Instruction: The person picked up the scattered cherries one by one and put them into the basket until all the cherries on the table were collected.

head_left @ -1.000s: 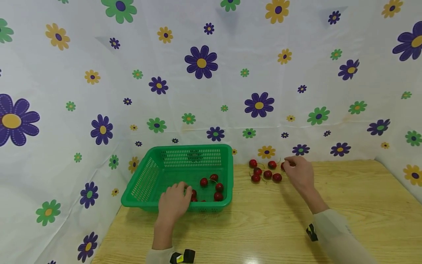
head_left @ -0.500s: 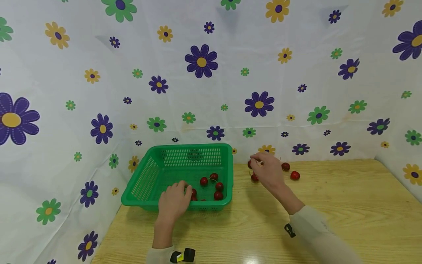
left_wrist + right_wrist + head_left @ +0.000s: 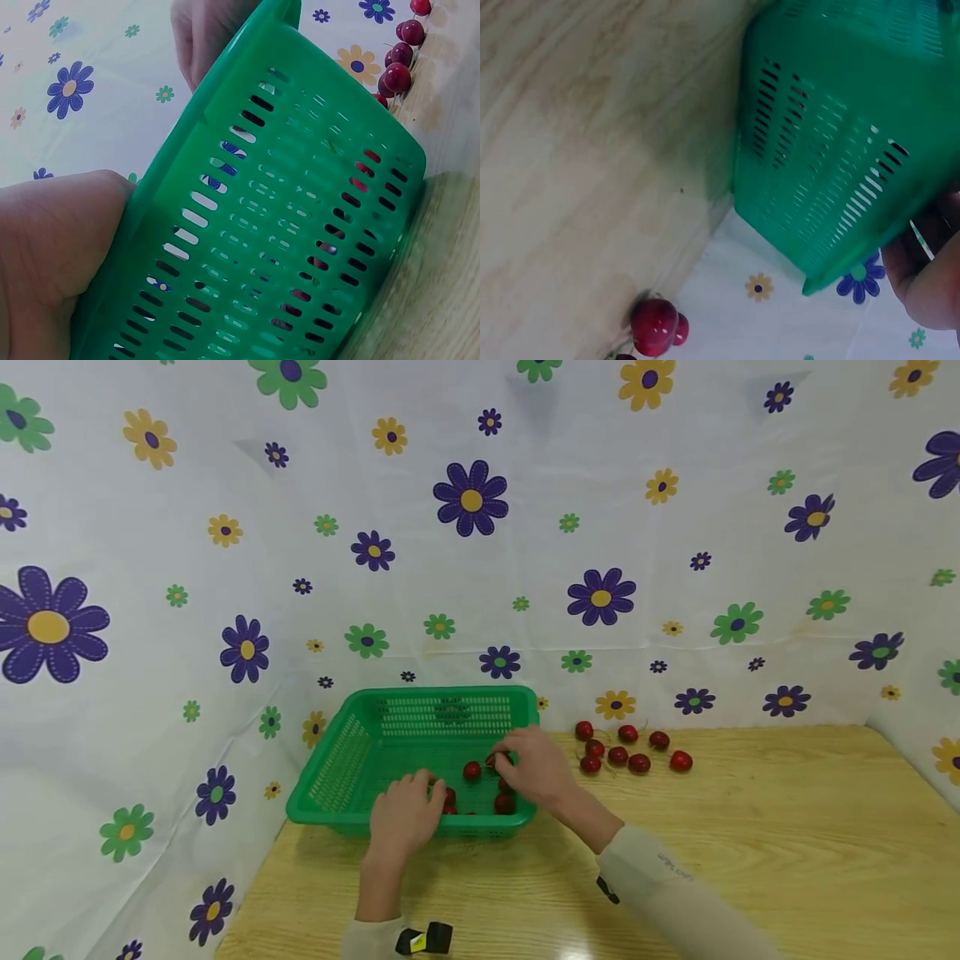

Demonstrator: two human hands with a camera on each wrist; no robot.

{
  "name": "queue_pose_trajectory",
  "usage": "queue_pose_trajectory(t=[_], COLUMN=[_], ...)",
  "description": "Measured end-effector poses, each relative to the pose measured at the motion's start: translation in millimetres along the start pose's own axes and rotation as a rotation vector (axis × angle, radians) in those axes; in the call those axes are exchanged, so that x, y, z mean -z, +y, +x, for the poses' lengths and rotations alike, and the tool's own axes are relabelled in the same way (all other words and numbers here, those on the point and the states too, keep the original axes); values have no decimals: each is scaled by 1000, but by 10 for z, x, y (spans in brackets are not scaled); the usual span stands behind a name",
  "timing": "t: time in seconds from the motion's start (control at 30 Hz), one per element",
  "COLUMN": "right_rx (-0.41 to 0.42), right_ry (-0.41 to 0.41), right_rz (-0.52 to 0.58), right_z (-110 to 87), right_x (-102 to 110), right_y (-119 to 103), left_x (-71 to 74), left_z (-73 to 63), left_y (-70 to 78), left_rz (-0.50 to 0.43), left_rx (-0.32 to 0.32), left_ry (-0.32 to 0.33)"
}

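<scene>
A green plastic basket [image 3: 337,817] with slotted sides stands on the table, with several red cherries inside, among them a cherry [image 3: 472,771] near its right end. My left hand [image 3: 405,814] grips the front rim, fingers bent over into the basket beside a cherry [image 3: 450,796]. In the left wrist view my left hand [image 3: 56,247] lies against the rim. Over the basket's right side, my right hand [image 3: 536,768] pinches a cherry, mostly hidden by the fingers. The right wrist view shows the right hand's fingers [image 3: 934,274] above the rim, their tips hidden.
To the right of the basket, several stemmed cherries [image 3: 618,756] lie on the wooden table [image 3: 720,843] near its back edge. One cherry [image 3: 681,761] sits a little apart at the right. A white flower-patterned cloth [image 3: 420,610] hangs behind and at both sides.
My right hand has moved left from the cherries on the table, over them, to above the basket's right side. My left hand has stayed at the front rim. The view has shifted slightly.
</scene>
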State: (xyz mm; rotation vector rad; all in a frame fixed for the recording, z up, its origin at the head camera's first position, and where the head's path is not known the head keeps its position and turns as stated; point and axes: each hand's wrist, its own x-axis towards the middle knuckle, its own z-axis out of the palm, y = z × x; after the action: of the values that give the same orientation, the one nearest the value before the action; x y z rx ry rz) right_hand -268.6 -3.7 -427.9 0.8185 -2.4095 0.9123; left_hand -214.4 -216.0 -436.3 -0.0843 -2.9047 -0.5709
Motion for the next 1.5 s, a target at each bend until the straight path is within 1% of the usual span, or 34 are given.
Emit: queue_pose_trajectory(t=[0.1,0.2,0.4,0.53,0.7,0.9,1.23,1.5], right_rx=[30,52,70,54,25,5,-8,-10], right_ry=[-114,-198,-288,-325,-346,-327,-295,-271], right_rz=[-24,-39,-53,-93,-102,-102,-76,-59], right_z=[-16,-23,-14,-25,-26,-42,-61,-76], right_x=[-65,-102,-108,-116,-117,-132,-131,-134], right_y=[-3,6,6,-10,-29,-28,-13,-14], left_x=[-12,-17,-20,-24,-8,-10,-14,-23], left_z=[-1,2,13,10,2,2,11,9], left_y=[9,15,5,1,14,18,29,9], left_rz=[2,4,14,13,13,16,15,24], left_rx=[-1,-1,-6,4,14,10,1,2], left_ry=[3,5,1,-8,-20,-22,-17,-22])
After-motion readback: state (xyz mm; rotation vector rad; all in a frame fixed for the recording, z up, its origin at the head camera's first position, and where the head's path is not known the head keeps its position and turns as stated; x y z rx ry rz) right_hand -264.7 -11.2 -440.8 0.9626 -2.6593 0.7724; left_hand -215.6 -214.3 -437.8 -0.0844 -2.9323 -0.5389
